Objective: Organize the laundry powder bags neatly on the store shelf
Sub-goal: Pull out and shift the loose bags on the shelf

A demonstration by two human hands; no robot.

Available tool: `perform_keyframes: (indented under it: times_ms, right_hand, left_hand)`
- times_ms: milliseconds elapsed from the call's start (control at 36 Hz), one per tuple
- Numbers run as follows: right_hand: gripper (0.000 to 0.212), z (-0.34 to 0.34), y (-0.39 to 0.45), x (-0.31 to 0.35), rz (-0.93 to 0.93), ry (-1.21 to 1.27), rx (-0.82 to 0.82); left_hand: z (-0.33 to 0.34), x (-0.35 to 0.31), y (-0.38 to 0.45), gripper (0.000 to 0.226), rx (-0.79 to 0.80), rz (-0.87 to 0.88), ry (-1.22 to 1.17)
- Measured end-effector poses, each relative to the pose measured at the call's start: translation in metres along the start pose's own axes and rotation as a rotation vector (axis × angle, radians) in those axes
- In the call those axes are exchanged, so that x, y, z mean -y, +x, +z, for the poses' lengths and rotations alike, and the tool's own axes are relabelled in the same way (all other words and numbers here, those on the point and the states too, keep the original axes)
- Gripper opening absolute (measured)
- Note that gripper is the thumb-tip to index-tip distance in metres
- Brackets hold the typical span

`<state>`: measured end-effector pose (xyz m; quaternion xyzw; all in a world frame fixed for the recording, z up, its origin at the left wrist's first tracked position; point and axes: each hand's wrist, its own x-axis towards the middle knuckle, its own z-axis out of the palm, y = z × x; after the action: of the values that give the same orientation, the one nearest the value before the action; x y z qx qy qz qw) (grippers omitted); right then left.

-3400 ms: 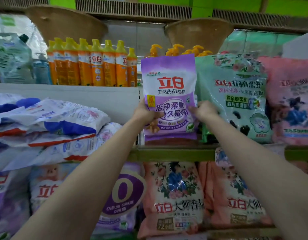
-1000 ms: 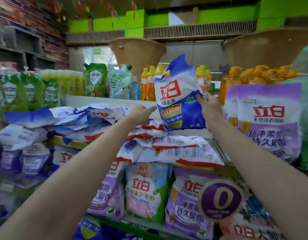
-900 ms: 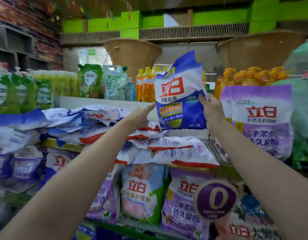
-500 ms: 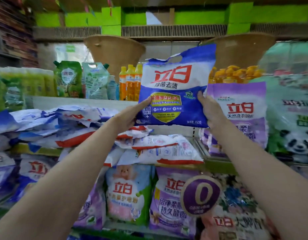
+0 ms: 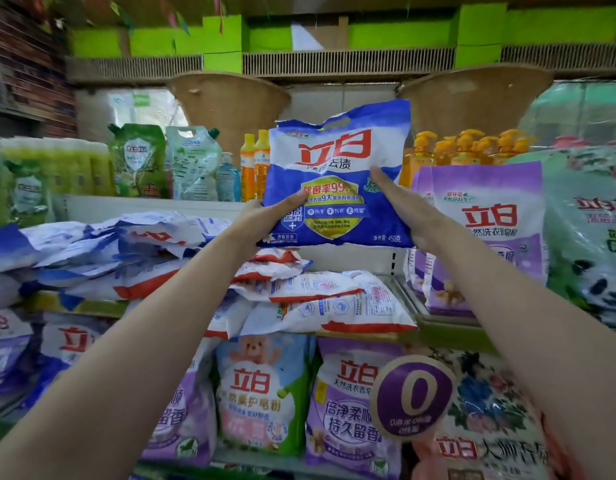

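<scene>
A store shelf (image 5: 448, 332) crowded with laundry goods; left hand (image 5: 265, 220) and right hand (image 5: 408, 213) pinch the lower corners of a blue and white powder bag (image 5: 337, 174), upright above flat-lying bags (image 5: 320, 299); purple bag (image 5: 483, 233) right

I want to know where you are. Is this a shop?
Yes, most likely a small shop's laundry aisle: stacked washing powder bags on the shelf, rows of orange detergent bottles, and both hands holding up a blue-and-white powder bag.
</scene>
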<state>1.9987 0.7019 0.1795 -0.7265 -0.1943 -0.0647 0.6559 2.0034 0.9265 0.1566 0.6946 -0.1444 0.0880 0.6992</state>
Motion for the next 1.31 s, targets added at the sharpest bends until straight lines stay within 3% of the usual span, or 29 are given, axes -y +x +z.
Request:
perform_keyframes:
  times_ms: [83,111,250,333,417,500,556,694,806,944,1028,1139,1194,1306]
  right_hand:
    - [0.073,-0.003,-0.001,-0.001,0.053,-0.170,0.008]
    - [0.073,-0.005,-0.001,-0.003,0.062,-0.213,-0.008]
    - [0.030,-0.012,0.007,-0.014,0.073,-0.277,-0.133]
    - [0.029,-0.015,0.013,-0.023,0.090,-0.191,-0.175]
    - [0.050,-0.021,0.023,-0.034,0.088,-0.156,-0.242]
    - [0.028,-0.026,0.031,-0.042,0.092,-0.180,-0.279]
    - [0.024,-0.029,0.040,-0.048,0.083,-0.178,-0.311]
    - [0.044,-0.043,0.075,-0.072,0.108,-0.233,-0.488]
    - [0.041,-0.051,0.102,-0.091,0.133,-0.340,-0.581]
    - [0.045,-0.053,0.114,-0.106,0.188,-0.490,-0.611]
    - [0.054,-0.059,0.126,-0.120,0.201,-0.530,-0.637]
    - [0.040,-0.059,0.134,-0.131,0.290,-0.579,-0.631]
    - [0.039,-0.057,0.135,-0.135,0.334,-0.717,-0.636]
    - [0.038,-0.049,0.132,-0.149,0.380,-1.027,-0.490]
  left_hand:
    - [0.001,-0.001,0.006,0.045,-0.088,0.010,0.006]
    - [0.002,-0.001,0.008,0.047,-0.111,0.015,0.004]
    - [0.008,0.001,0.018,0.044,-0.084,0.030,0.072]
    - [0.015,0.001,0.024,0.035,-0.010,0.011,0.153]
    - [0.020,0.001,0.034,0.032,0.121,-0.078,0.239]
    - [0.023,0.003,0.047,0.025,0.258,-0.225,0.275]
    - [0.026,0.006,0.057,0.017,0.282,-0.264,0.266]
    - [0.045,0.022,0.096,0.038,0.098,-0.246,0.344]
    - [0.061,0.041,0.126,0.059,-0.074,-0.176,0.523]
    - [0.074,0.060,0.154,0.052,-0.076,-0.102,0.629]
    - [0.078,0.071,0.165,0.053,-0.079,-0.146,0.700]
    - [0.079,0.087,0.181,0.051,-0.094,-0.173,0.857]
    - [0.080,0.096,0.182,0.042,-0.068,-0.168,0.892]
    - [0.080,0.113,0.186,0.025,0.003,-0.306,0.700]
